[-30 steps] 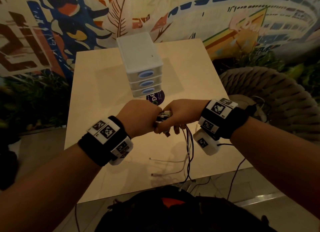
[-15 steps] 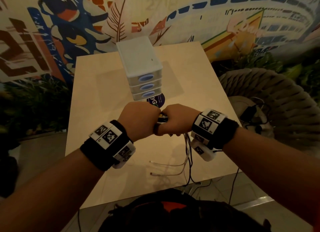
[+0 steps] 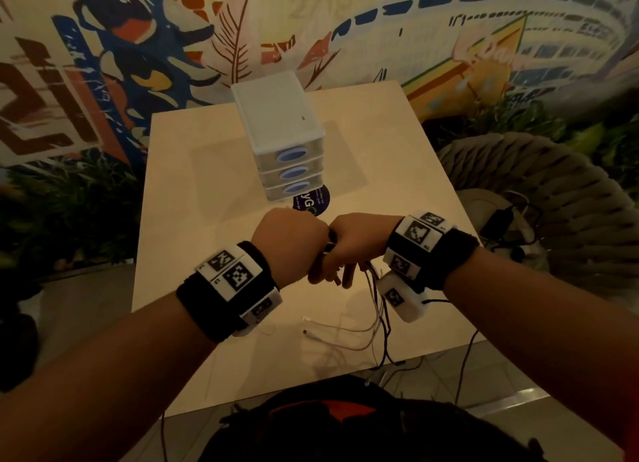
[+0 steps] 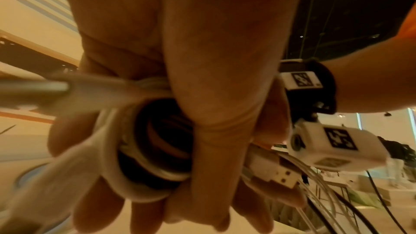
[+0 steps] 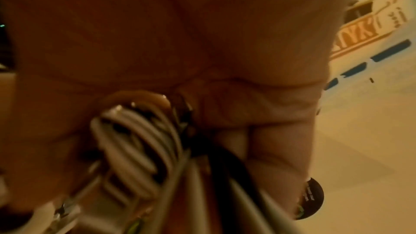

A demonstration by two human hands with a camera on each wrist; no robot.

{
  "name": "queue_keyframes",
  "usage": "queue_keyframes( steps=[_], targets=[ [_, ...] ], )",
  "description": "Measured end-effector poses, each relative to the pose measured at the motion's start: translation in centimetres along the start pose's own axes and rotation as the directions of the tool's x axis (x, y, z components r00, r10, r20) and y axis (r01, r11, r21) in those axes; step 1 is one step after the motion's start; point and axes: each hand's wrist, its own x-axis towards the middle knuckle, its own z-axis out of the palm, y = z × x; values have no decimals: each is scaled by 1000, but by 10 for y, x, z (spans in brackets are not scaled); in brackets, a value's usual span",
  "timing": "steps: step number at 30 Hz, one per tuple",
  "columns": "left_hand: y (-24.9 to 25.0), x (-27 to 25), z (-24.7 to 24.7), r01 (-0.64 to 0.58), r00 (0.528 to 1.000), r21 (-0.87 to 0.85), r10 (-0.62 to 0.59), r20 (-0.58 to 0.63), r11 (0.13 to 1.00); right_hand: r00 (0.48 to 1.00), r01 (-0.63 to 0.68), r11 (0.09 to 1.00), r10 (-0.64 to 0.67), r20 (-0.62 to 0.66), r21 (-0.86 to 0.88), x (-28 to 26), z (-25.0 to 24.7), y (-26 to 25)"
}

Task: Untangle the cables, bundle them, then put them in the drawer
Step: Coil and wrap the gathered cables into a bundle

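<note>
Above the near half of the table, my left hand (image 3: pixel 294 244) and right hand (image 3: pixel 352 244) meet knuckle to knuckle, both gripping a coiled cable bundle (image 4: pixel 144 157) of white and black cables. In the left wrist view the coil (image 4: pixel 144 157) is wrapped round my fingers, with a white USB plug (image 4: pixel 281 175) sticking out on the right. The right wrist view shows white cable loops (image 5: pixel 135 140) and black cables pressed in the palm. Loose cable ends (image 3: pixel 345 330) trail from the hands onto the table. A white three-drawer unit (image 3: pixel 283 140) stands behind the hands, all drawers closed.
The beige table (image 3: pixel 193 219) carries a dark round sticker (image 3: pixel 311 202) just in front of the drawer unit. A woven chair (image 3: pixel 553 202) with a black charger stands at the right. Black cables hang over the table's near edge towards the floor.
Both hands have moved closer together and the right fist has turned over the bundle. The head view has shifted slightly; the trailing cables lie much as before.
</note>
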Motion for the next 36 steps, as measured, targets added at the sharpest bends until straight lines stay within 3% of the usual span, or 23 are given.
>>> queue_keyframes(
  steps=[5,9,12,14,16,18,20,21,23,25,29,32,36],
  targets=[
    [6,5,1,19,1000,-13,-19,17,1000,995,-80,995,75,-70,-59,7,5,-4],
    [0,5,4,36,999,-77,-33,43,996,995,-68,993,60,-86,-97,8,7,0],
    [-10,1,4,30,996,-159,-43,-80,987,993,-23,999,19,-119,-36,4,3,3],
    [-22,-5,5,-17,971,-228,-38,-236,973,989,3,998,8,-149,68,0,-4,8],
    [-39,-10,7,-44,947,-360,-76,-312,932,981,29,985,5,-196,169,-3,-11,17],
    [-52,-16,14,3,951,-587,-183,-248,810,975,89,950,-22,-219,300,-6,-15,24],
    [-56,-19,21,10,967,-827,-215,-134,562,974,159,892,-72,-215,424,-10,-16,26],
    [-53,-19,25,-26,978,-902,-175,-112,431,973,195,867,-113,-200,458,-12,-15,24],
    [-40,-17,26,-173,982,-948,-24,-186,266,965,261,827,-204,-167,499,-14,-12,20],
    [-26,-12,26,-296,954,-936,102,-281,189,947,314,782,-296,-124,539,-13,-7,15],
    [-14,-8,5,-322,933,-926,100,-346,-194,910,355,674,-409,-74,648,-10,-5,10],
    [-15,-5,0,-340,928,-893,46,-369,-293,879,401,598,-463,-109,694,-11,-7,8],
    [-12,-2,-2,-325,940,-852,-45,-338,-411,903,367,679,-423,-71,636,-13,-8,6]
  ],
)
